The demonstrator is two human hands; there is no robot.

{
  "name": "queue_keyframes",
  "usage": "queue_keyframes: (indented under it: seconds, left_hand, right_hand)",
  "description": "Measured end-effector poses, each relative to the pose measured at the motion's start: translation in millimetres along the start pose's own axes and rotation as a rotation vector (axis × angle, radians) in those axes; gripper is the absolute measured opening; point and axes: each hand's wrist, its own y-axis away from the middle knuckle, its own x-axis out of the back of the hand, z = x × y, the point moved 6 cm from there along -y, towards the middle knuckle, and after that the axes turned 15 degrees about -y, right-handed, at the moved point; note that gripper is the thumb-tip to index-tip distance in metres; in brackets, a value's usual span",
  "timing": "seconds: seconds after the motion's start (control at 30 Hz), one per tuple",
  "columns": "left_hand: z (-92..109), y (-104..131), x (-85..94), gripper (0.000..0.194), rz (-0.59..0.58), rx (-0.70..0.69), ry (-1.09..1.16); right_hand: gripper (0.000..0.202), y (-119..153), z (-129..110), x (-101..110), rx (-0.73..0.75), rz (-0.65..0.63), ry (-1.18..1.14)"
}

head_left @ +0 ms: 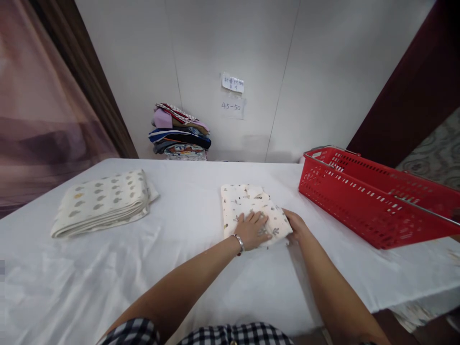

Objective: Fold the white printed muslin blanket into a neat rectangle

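A folded cream cloth (251,203) with small printed figures lies on the white-covered table in front of me; it looks like a garment, though I cannot make out which kind. My left hand (251,230), with a silver bangle at the wrist, presses flat on its front part, fingers spread. At the cloth's right edge, my right hand (295,225) grips a slightly raised corner, its fingers partly hidden under the fabric. To the left lies a thick folded cream blanket (104,199) with grey tree-like prints, untouched by either hand.
A red plastic basket (345,201) with metal handles stands at the right side of the table (187,201). Beyond the far edge rises a stack of folded clothes (179,132) against the white wall. Two paper notes (233,96) are stuck there. A curtain (46,96) hangs at left.
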Motion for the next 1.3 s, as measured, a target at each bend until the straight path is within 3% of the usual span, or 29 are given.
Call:
queue_keyframes:
  seconds: [0.13, 0.3, 0.4, 0.5, 0.63, 0.73, 0.83, 0.93, 1.0, 1.1, 1.17, 1.23, 1.3]
  left_hand:
    - [4, -3, -12.1, 0.071, -0.016, -0.050, -0.058]
    - [2, 6, 5.4, 0.061, 0.054, -0.035, -0.050]
    - [-17, 21, 23.7, 0.053, 0.166, 0.072, -0.050]
    - [-54, 43, 33.8, 0.047, 0.261, 0.326, 0.012]
    - [-94, 70, 20.2, 0.053, 0.162, 0.669, 0.308]
    - [-94, 74, 6.5, 0.064, 0.033, 0.725, 0.447]
    - [-88, 68, 4.2, 0.069, -0.029, 0.710, 0.429]
    - [-98, 65, 20.3, 0.068, -0.011, 0.697, 0.388]
    - [-122, 66, 42.1, 0.065, 0.043, 0.672, 0.327]
    - [-175, 77, 72.1, 0.056, 0.043, 0.629, 0.150]
    - [-209, 90, 80.1, 0.051, -0.033, 0.651, -0.009]
    - [-230, 105, 82.1, 0.047, -0.058, 0.701, -0.114]
    - [-227, 113, 81.0, 0.044, -0.013, 0.697, -0.166]
  right_hand:
    - [0.053, 9, 1, 17, -0.031, 0.004, 0.105]
    - [0.078, 15, -4, 20, 0.171, 0.036, 0.613]
    - [0.076, 19, -4, 16, 0.260, 0.053, 0.942]
    - [0.071, 24, 0, 15, 0.264, 0.084, 1.091]
    - [0.074, 26, 3, 21, 0.160, 0.126, 1.111]
    - [0.077, 20, 0, 24, 0.114, 0.133, 1.119]
    - [0.078, 14, -2, 23, 0.090, 0.137, 1.103]
    - [0.078, 29, 10, 10, 0.111, 0.112, 1.033]
    - [0.079, 53, 29, -9, 0.136, 0.014, 0.951]
    - [0.079, 99, 69, -49, 0.070, -0.362, 0.784]
    - [0.074, 119, 84, -65, 0.015, -0.511, 0.693]
    - [0.062, 116, 81, -67, 0.043, -0.478, 0.664]
    - [0.050, 95, 67, -59, 0.106, -0.356, 0.661]
